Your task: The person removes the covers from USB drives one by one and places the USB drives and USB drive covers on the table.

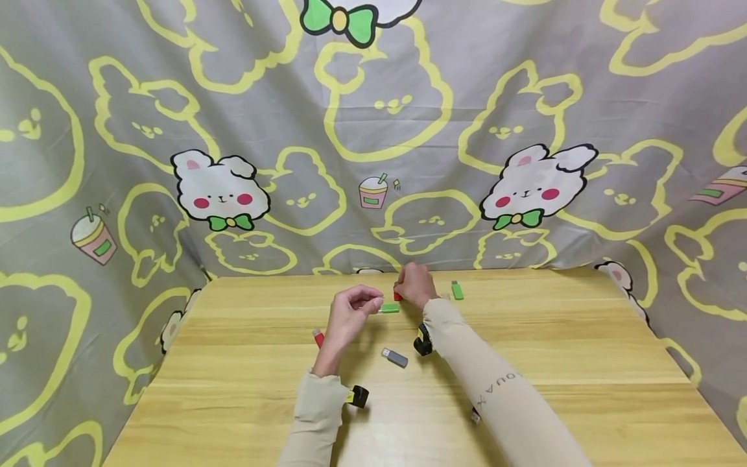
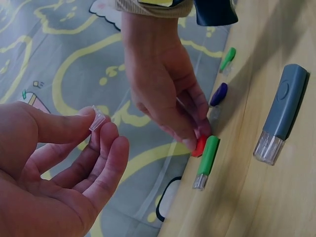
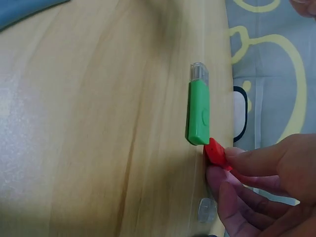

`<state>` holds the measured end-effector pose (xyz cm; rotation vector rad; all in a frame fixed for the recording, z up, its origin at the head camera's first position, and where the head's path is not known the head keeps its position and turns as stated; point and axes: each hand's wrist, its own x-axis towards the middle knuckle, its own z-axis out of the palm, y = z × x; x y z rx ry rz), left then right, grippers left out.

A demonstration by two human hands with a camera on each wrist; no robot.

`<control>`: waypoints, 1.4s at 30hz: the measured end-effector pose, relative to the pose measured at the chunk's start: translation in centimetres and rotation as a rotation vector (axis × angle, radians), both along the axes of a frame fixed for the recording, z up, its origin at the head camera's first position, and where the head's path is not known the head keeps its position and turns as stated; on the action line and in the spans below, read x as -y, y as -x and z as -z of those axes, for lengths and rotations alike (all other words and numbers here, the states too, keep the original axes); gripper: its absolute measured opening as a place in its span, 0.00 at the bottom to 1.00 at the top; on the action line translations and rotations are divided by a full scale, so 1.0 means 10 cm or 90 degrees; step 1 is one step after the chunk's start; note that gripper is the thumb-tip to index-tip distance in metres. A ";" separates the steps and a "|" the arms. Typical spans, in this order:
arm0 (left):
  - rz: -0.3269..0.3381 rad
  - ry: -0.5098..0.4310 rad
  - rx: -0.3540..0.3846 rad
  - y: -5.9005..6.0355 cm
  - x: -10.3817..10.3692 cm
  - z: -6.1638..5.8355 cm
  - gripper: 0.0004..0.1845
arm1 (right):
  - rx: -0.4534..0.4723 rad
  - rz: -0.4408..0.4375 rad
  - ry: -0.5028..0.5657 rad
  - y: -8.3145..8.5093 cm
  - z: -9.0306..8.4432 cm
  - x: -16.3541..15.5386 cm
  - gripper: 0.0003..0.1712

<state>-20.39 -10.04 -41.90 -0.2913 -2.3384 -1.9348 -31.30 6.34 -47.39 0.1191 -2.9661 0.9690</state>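
Note:
Between thumb and fingertips, my left hand (image 1: pixel 349 316) pinches a small clear plastic cap (image 2: pixel 98 118), held up off the table. My right hand (image 1: pixel 415 284) is at the table's back edge and pinches a red USB stick (image 3: pixel 217 153), whose far end is hidden by the fingers. Right beside the red stick lies a green USB stick (image 3: pixel 199 112) with a clear cap over its plug. A purple USB stick (image 2: pixel 218 94) with a clear end lies on the right hand's other side.
On the wooden table (image 1: pixel 233 376), a grey USB stick (image 1: pixel 395 358) lies between the forearms. Another red stick (image 1: pixel 318 337) is partly behind the left wrist, and a second green stick (image 1: pixel 457 290) sits back right. A dark stick (image 1: pixel 475 417) shows beside the right sleeve. Patterned cloth (image 1: pixel 280 130) hangs behind.

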 end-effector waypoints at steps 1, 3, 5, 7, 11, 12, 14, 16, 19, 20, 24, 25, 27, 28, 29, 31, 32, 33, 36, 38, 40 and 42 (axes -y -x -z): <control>-0.001 0.001 0.002 0.02 0.00 0.02 0.05 | -0.002 0.000 -0.001 0.00 0.00 0.00 0.05; -0.003 0.003 0.003 0.07 0.01 0.10 0.05 | -0.010 0.000 -0.006 -0.01 0.00 -0.01 0.06; -0.004 0.001 0.000 0.13 0.01 0.19 0.05 | -0.013 -0.001 -0.007 -0.01 -0.01 -0.02 0.07; -0.002 -0.003 -0.001 0.18 0.01 0.27 0.05 | -0.013 -0.003 -0.007 -0.01 -0.01 -0.04 0.09; -0.009 -0.007 0.007 0.22 0.02 0.34 0.06 | -0.015 -0.009 0.030 -0.04 -0.06 -0.10 0.07; -0.014 -0.008 0.012 0.22 0.03 0.35 0.06 | -0.015 -0.014 0.046 -0.06 -0.08 -0.11 0.07; -0.027 -0.009 0.021 0.23 0.05 0.37 0.06 | -0.020 -0.029 0.086 -0.12 -0.13 -0.15 0.08; -0.035 -0.010 0.022 0.23 0.07 0.37 0.05 | -0.024 -0.044 0.122 -0.19 -0.17 -0.20 0.11; -0.039 -0.009 0.020 0.23 0.10 0.37 0.05 | -0.046 -0.058 0.155 -0.32 -0.23 -0.27 0.11; -0.037 -0.009 0.021 0.22 0.11 0.36 0.05 | -0.057 -0.061 0.159 -0.36 -0.24 -0.30 0.11; -0.036 -0.002 0.028 0.23 0.12 0.37 0.05 | -0.092 -0.071 0.167 -0.54 -0.27 -0.42 0.09; -0.036 0.000 0.027 0.23 0.12 0.38 0.05 | -0.099 -0.074 0.170 -0.58 -0.27 -0.45 0.09; -0.039 0.000 0.033 0.23 0.12 0.39 0.05 | -0.112 -0.081 0.168 -0.67 -0.28 -0.51 0.09; -0.040 0.001 0.034 0.23 0.12 0.39 0.05 | -0.117 -0.083 0.166 -0.72 -0.29 -0.55 0.09; -0.041 0.003 0.037 0.23 0.12 0.40 0.05 | -0.120 -0.083 0.165 -0.76 -0.29 -0.58 0.10; -0.044 0.005 0.041 0.24 0.12 0.40 0.06 | -0.124 -0.084 0.165 -0.85 -0.30 -0.65 0.11; -0.046 0.008 0.043 0.24 0.12 0.41 0.06 | -0.125 -0.082 0.161 -0.89 -0.30 -0.68 0.11; -0.047 0.012 0.043 0.24 0.12 0.41 0.06 | -0.125 -0.079 0.159 -0.93 -0.31 -0.71 0.11; -0.050 0.023 0.033 0.25 0.12 0.43 0.06 | -0.124 -0.069 0.157 -1.02 -0.32 -0.78 0.11; -0.053 0.028 0.031 0.25 0.12 0.44 0.06 | -0.123 -0.066 0.157 -1.07 -0.32 -0.83 0.11; -0.053 0.033 0.035 0.26 0.11 0.45 0.06 | -0.119 -0.062 0.157 -1.10 -0.33 -0.87 0.12; -0.052 0.039 0.045 0.29 0.11 0.46 0.06 | -0.114 -0.055 0.158 -1.13 -0.34 -0.91 0.12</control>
